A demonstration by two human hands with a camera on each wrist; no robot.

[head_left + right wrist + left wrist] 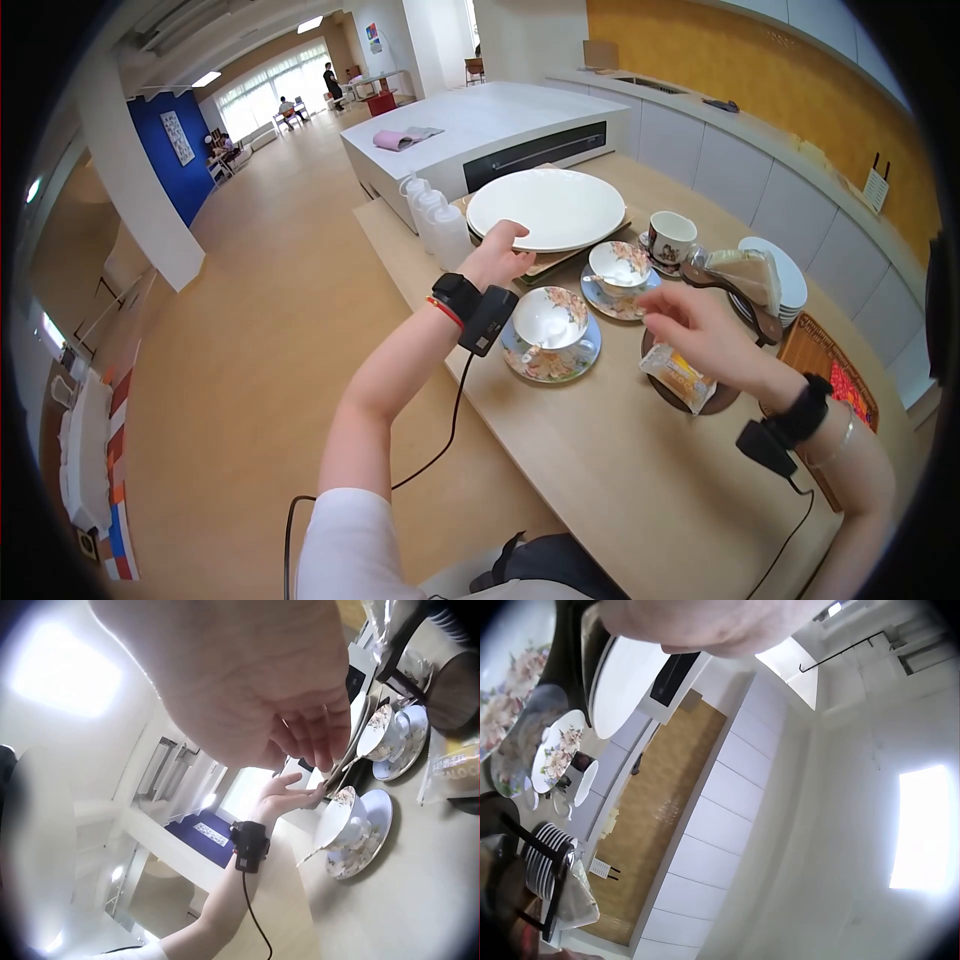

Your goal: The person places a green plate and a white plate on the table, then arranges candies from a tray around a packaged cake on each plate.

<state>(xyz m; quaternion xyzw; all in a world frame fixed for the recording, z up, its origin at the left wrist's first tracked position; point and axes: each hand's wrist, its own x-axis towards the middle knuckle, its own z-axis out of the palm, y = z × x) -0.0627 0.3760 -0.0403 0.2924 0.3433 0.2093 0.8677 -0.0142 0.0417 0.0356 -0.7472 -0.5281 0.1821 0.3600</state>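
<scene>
My left hand (492, 258) is at the near rim of a large white oval plate (545, 208), fingers extended and overlapping the rim in the head view. The plate lies on a tray (570, 265). My right hand (705, 335) hovers with loosely bent fingers and nothing in them, over a wrapped snack packet (680, 380) on a round brown stand base. Between the hands, a floral teacup (550, 318) with a spoon sits on its blue saucer (545, 372). A second floral teacup (618, 266) on its saucer stands farther back, next to my right fingers.
White squeeze bottles (448, 235) stand left of the plate. Behind the cups are a patterned mug (672, 238), a dark curved holder (735, 293) and stacked white plates (788, 275). A wicker tray (815, 350) lies at right. The table edge (520, 455) runs along my left; cables hang from both wrists.
</scene>
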